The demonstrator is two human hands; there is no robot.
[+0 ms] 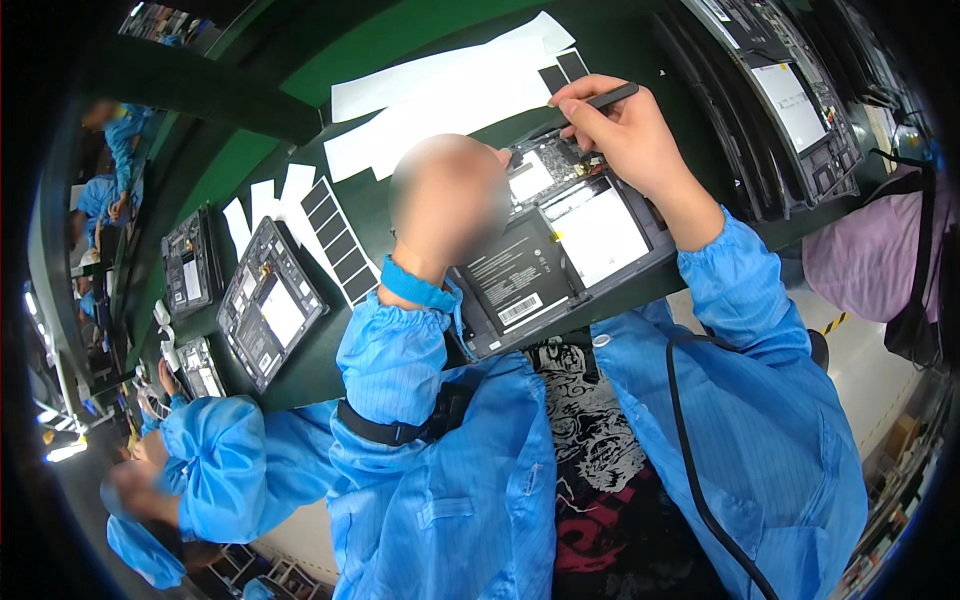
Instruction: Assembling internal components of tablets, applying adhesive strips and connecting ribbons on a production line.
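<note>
An opened laptop or tablet shell (640, 268) lies on the green bench in front of me, its insides showing. Inside it are a black battery pack (522, 275), a white panel (602, 235) and a circuit board (560, 160) toward the far edge. My right hand (635, 140) is closed around slim black tweezers (612, 96), above the board's far right part. At the shell's left side is my left hand (447, 205), with a wristband below it. It is smeared, and most of its fingers are hidden; one fingertip shows by the board.
White paper sheets (440, 100) and a strip of black rectangles (336, 240) lie beyond and left. Other opened devices (268, 300) rest on the left. Dark shells (715, 120) stand stacked at right, beside another opened unit (795, 105). A co-worker in blue (225, 455) sits left.
</note>
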